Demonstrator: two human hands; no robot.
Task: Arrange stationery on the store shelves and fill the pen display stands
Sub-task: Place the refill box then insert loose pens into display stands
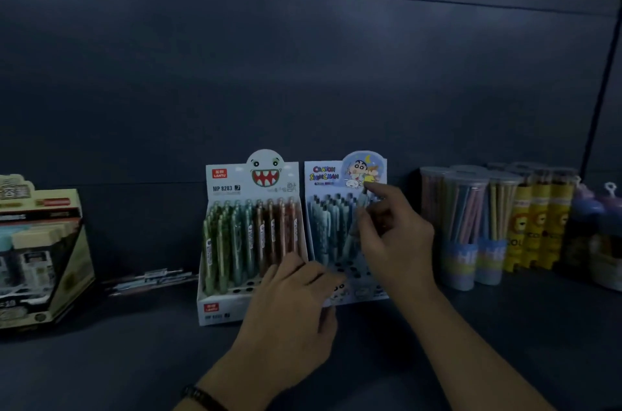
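Dim shelf (134, 360). The blue stand (323, 181) holds rows of upright blue pens, with open holes at its front. Touching its left side, a monster stand (252, 188) holds green, teal and brown pens. The right grip (397, 242) pinches one blue pen (362, 200), tilted over the blue stand's right side. The left grip (296, 309) curls round the blue stand's front edge. Pencil tubs (468, 225) stand to its right.

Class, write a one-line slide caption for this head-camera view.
Right hand pinches a pale blue pen at the Crayon Shinchan display stand; left hand rests at its front.
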